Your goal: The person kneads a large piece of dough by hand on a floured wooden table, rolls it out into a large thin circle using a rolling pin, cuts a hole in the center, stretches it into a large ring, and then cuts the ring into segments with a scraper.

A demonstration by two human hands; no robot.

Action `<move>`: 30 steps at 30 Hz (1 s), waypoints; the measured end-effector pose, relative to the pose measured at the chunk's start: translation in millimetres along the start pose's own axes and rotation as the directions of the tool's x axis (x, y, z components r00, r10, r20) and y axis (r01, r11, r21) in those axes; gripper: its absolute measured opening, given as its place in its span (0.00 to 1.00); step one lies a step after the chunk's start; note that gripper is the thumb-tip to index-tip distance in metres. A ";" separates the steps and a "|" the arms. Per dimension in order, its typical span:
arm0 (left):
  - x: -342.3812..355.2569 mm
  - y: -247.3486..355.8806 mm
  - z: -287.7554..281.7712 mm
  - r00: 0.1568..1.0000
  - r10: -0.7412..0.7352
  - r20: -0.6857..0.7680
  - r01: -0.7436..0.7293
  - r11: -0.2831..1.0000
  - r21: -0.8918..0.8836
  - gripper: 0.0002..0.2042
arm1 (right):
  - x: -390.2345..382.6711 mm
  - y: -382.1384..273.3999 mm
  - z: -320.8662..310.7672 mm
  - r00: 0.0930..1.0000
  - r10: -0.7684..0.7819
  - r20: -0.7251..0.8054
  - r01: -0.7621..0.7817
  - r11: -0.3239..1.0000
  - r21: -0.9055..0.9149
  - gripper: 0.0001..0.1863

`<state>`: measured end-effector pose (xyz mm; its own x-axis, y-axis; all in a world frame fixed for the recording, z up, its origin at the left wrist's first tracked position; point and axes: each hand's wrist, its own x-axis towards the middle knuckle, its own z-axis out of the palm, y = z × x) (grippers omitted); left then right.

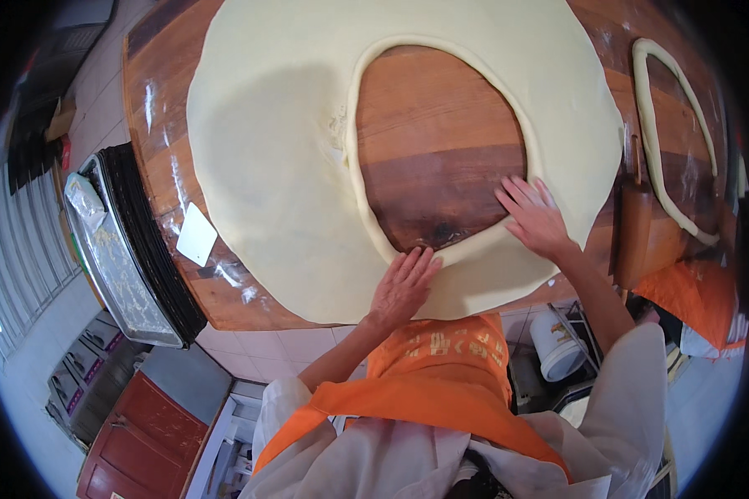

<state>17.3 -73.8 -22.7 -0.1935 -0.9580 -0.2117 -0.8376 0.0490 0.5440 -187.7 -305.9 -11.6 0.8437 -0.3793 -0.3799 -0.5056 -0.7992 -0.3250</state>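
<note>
A large pale sheet of dough (pixel 266 166) covers much of the wooden table (pixel 162 116). In its middle is a wide oval opening, edged by a thick rolled rim of dough (pixel 425 40), with bare wood showing inside. My left hand (pixel 406 287) lies on the near part of this rim, fingers stretched over it toward the opening. Farther right, my right hand (pixel 534 218) rests on the rim's near right side, its fingers extended and slightly apart. Both hands press on the dough from above without gripping it. My fingertips partly cover the rim.
A long looped strip of dough (pixel 651 133) lies on the table's right side, near a wooden rolling pin (pixel 635 224). At the left are a white scraper (pixel 196 235) and stacked metal trays (pixel 129 258). Below the table's right edge stands a white bucket (pixel 556 345).
</note>
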 end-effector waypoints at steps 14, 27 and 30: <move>120.5 -153.9 -87.4 0.820 -0.339 -0.461 0.489 0.834 0.258 0.30 | -51.9 10.4 49.7 0.971 0.157 -0.180 -0.159 0.987 0.002 0.33; 190.4 -113.3 -85.2 0.752 -0.420 -0.508 0.525 0.848 0.076 0.32 | 163.7 -4.8 -0.4 0.624 0.524 -0.579 -0.460 0.846 0.270 0.34; 208.4 -154.4 -95.8 0.716 -0.382 -0.584 0.590 0.779 0.214 0.31 | 188.8 40.1 -17.8 0.581 0.514 -0.631 -0.614 0.785 0.074 0.33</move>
<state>155.2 -308.1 -73.0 0.4796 -0.8700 0.1148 -0.8757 -0.4662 0.1253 -45.4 -417.9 -80.9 0.3442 -0.9255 0.1581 -0.9289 -0.3602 -0.0859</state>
